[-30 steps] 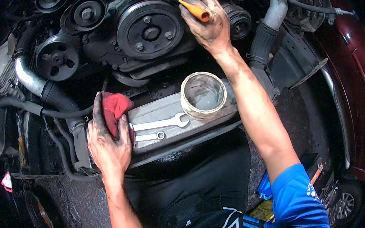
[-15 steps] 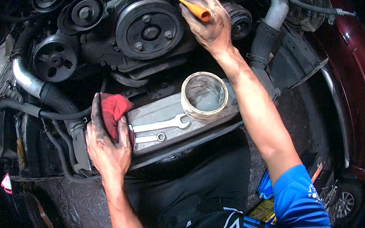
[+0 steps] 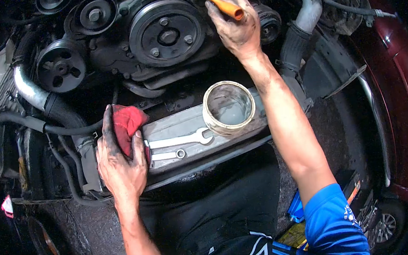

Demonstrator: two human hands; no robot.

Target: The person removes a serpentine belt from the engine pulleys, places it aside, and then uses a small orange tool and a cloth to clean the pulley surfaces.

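My left hand [image 3: 122, 159], blackened with grease, is closed on a crumpled red rag [image 3: 128, 127] at the left of a grey metal crossmember [image 3: 170, 124]. Two wrenches lie there, partly hidden by that hand: a larger open-end wrench [image 3: 181, 139] and a smaller ring-end wrench [image 3: 167, 155]. To their right stands a round whitish tub [image 3: 231, 125] with grey liquid inside. My right hand [image 3: 240, 32] is raised beside the large crankshaft pulley [image 3: 169, 35], closed around an orange tapered handle [image 3: 225, 7] with a hollow round end. Its working end, if any, is hidden.
More pulleys [image 3: 62, 67] sit at the engine's left. Silver pipes with black hoses [image 3: 33, 89] flank the crossmember. A dark red car body panel [image 3: 396, 76] edges the right. Blue and yellow items [image 3: 296, 209] lie on the floor near my right sleeve.
My right hand has shifted slightly right with the orange handle, away from the large pulley. My left hand, the rag, wrenches and tub stay put.
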